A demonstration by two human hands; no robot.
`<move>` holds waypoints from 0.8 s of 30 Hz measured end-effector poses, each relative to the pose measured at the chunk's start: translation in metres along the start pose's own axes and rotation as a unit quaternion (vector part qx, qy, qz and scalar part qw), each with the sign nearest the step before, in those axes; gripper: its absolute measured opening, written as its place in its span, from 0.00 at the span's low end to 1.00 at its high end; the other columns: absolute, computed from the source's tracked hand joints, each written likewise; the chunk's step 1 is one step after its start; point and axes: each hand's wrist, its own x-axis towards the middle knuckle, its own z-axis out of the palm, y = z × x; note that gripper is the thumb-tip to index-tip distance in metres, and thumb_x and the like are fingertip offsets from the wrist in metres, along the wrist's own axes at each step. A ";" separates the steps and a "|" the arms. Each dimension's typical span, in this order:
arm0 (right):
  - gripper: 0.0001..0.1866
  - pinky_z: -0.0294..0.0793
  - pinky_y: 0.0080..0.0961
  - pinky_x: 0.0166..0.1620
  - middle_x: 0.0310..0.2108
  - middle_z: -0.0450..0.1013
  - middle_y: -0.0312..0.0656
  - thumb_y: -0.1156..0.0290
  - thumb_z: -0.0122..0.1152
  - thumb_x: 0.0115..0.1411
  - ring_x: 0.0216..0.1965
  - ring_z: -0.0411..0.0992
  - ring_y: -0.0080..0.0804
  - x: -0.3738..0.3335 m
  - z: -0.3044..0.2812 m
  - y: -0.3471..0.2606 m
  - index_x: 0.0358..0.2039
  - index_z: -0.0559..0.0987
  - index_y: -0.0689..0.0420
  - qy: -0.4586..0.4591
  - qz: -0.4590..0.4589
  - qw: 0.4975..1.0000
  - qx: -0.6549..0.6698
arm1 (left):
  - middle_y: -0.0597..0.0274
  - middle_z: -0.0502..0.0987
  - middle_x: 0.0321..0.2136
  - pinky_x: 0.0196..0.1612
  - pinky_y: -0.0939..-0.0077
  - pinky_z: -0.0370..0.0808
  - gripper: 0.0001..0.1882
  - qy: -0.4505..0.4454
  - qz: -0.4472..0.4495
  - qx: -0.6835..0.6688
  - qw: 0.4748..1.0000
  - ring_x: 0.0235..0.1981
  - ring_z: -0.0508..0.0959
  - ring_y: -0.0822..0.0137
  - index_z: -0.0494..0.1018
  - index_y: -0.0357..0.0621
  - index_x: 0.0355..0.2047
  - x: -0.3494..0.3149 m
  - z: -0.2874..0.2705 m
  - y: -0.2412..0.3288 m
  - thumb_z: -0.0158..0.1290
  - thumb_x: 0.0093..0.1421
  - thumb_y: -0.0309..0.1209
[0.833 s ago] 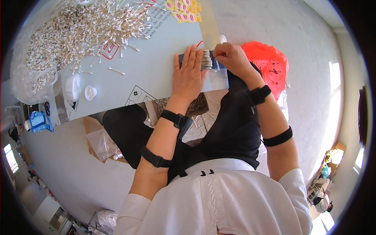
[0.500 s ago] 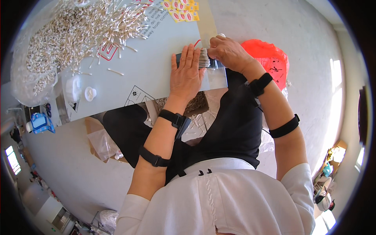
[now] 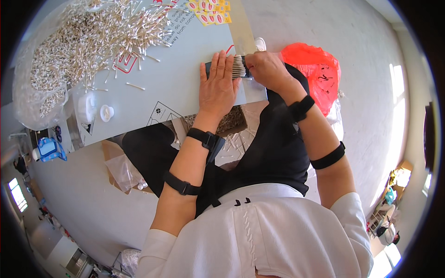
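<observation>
The left hand (image 3: pixel 217 91) lies flat, fingers together and thumb apart, over a dark pad (image 3: pixel 207 70) and swabs (image 3: pixel 238 67) in a row by the tabletop's (image 3: pixel 171 83) near right corner. The right hand (image 3: pixel 270 69) curls beside them; its grip I cannot tell.

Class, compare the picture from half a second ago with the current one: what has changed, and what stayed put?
The right hand has moved slightly closer to the body; its hold is unclear, and no release is visible. The left hand stays flat at the row of cotton swabs; the swab pile looks unchanged.
</observation>
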 end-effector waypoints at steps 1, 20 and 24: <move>0.03 0.73 0.43 0.35 0.24 0.74 0.51 0.77 0.56 0.50 0.30 0.74 0.52 -0.002 0.001 -0.001 0.26 0.77 0.61 0.000 -0.001 1.000 0.000 | 0.56 0.54 0.69 0.70 0.49 0.42 0.34 0.003 -0.001 -0.001 1.000 0.70 0.51 0.60 0.52 0.48 0.68 0.000 0.000 0.000 0.48 0.65 0.42; 0.02 0.73 0.40 0.35 0.26 0.72 0.43 0.72 0.61 0.49 0.32 0.74 0.46 -0.038 0.013 -0.014 0.23 0.78 0.55 0.075 0.127 0.984 0.099 | 0.54 0.50 0.70 0.70 0.49 0.41 0.36 -0.010 -0.011 -0.021 1.000 0.71 0.48 0.57 0.51 0.46 0.69 0.000 -0.002 -0.001 0.48 0.65 0.43; 0.03 0.74 0.40 0.35 0.27 0.73 0.43 0.71 0.62 0.49 0.32 0.74 0.46 -0.031 0.022 -0.019 0.23 0.78 0.55 0.106 0.115 0.986 0.061 | 0.52 0.51 0.69 0.70 0.48 0.41 0.38 -0.017 -0.008 -0.026 0.999 0.71 0.48 0.57 0.53 0.45 0.68 0.000 -0.003 0.003 0.52 0.62 0.45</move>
